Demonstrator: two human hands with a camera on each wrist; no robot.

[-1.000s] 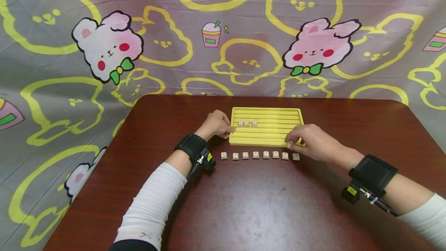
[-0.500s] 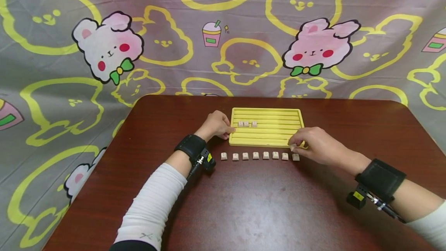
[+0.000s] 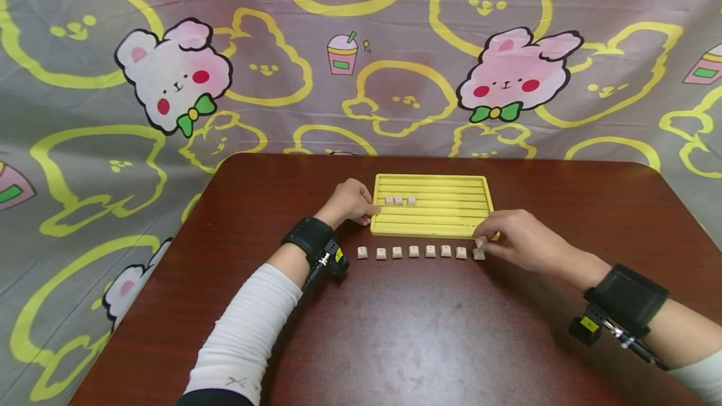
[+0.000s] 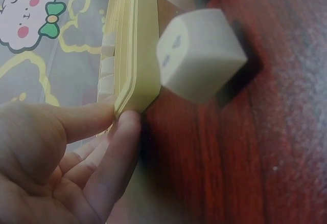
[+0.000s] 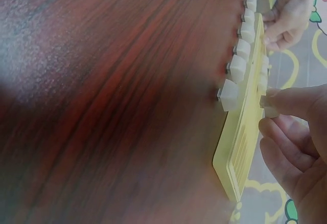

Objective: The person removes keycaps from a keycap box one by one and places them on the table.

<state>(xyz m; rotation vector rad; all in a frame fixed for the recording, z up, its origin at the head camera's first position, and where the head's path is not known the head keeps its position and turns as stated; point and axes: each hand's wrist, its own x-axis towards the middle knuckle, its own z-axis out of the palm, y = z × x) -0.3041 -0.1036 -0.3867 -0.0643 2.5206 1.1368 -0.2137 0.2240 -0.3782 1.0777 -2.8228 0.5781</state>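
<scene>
My left hand [image 3: 351,200] grips the left side of a yellow ridged tray [image 3: 445,212]; in the left wrist view the thumb lies over its corner, fingers against the outer wall. Between thumb and fingertips, my right hand [image 3: 519,238] pinches a pale keycap [image 3: 481,242] just off the tray's front right corner. That keycap overlaps the rightmost keycap [image 3: 479,254] of a row in front of the tray. Inside the tray, three white keycaps [image 3: 398,200] sit along one ridge at the left, the third slightly apart from the other two.
Several more keycaps [image 3: 414,252] stand spaced out in the row, parallel to the tray's front edge. All of this is on a dark red-brown wooden table [image 3: 429,331]. A patterned curtain [image 3: 395,42] hangs behind the table's far edge.
My right hand has moved rightward and slightly toward me, from over the tray's front right part to beyond its corner, still pinching the keycap. The left hand has kept its hold.
</scene>
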